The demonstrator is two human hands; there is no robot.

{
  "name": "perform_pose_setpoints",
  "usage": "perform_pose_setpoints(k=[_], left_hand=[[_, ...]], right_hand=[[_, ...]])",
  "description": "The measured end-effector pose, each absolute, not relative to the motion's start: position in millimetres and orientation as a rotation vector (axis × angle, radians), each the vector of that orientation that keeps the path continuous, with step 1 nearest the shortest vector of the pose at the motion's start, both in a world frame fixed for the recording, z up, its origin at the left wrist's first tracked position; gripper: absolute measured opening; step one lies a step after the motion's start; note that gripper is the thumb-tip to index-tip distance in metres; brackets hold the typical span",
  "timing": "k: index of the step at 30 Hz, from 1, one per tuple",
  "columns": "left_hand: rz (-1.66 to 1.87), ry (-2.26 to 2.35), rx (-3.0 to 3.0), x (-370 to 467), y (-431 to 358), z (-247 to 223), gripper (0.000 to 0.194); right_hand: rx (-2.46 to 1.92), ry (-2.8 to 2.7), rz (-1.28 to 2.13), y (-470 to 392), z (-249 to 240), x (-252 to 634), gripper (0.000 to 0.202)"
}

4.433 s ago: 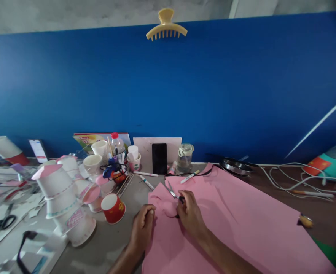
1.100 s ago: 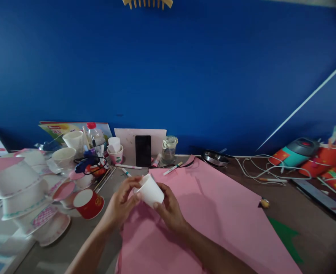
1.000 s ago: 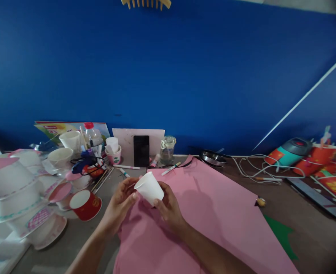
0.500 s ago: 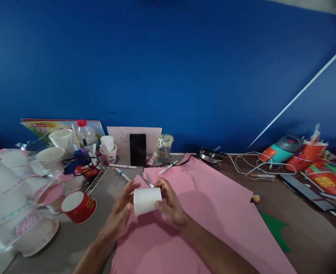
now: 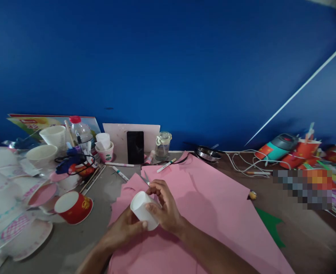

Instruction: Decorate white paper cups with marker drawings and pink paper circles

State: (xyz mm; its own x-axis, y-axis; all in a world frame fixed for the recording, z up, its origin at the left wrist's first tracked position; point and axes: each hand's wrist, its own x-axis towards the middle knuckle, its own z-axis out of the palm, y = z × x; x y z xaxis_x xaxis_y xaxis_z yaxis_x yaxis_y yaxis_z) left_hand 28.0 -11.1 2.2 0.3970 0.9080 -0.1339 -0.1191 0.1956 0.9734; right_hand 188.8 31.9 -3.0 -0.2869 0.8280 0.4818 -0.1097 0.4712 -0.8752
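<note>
A plain white paper cup (image 5: 144, 208) is held tilted over the pink paper, between both hands. My left hand (image 5: 126, 228) grips it from the lower left, its thumb on the near side and the other fingers hidden behind the cup. From the right, my right hand (image 5: 166, 209) closes on the wall, thumb across the front and fingers over the top. Just beyond the fingers lies a pair of scissors (image 5: 146, 177), its blades showing and the handles covered. Large sheets of pink paper (image 5: 213, 213) spread beneath the hands.
On the left stand stacked decorated paper bowls (image 5: 10, 205) and a red paper cup (image 5: 78, 208). Markers (image 5: 166, 166), a black phone (image 5: 135, 147) and a glass jar (image 5: 163, 146) line the back. A white cable (image 5: 242, 161) and a teal bottle (image 5: 279, 148) lie right.
The cup has turned from lying sideways to a steeper tilt and come slightly lower. My left hand has moved under its lower left side, and my right fingers have shifted over it.
</note>
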Motion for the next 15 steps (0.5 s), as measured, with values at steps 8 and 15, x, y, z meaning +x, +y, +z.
perform_pose_setpoints(k=[8, 15], left_hand=[[1.030, 1.010, 1.055, 34.8, -14.0, -7.0, 0.059], [1.316, 0.839, 0.399, 14.1, -5.1, -8.1, 0.047]], right_hand=[[-0.751, -1.485, 1.000, 23.4, -1.1, 181.3, 0.026], [-0.951, -1.302, 0.982, 43.8, -5.8, 188.2, 0.017]])
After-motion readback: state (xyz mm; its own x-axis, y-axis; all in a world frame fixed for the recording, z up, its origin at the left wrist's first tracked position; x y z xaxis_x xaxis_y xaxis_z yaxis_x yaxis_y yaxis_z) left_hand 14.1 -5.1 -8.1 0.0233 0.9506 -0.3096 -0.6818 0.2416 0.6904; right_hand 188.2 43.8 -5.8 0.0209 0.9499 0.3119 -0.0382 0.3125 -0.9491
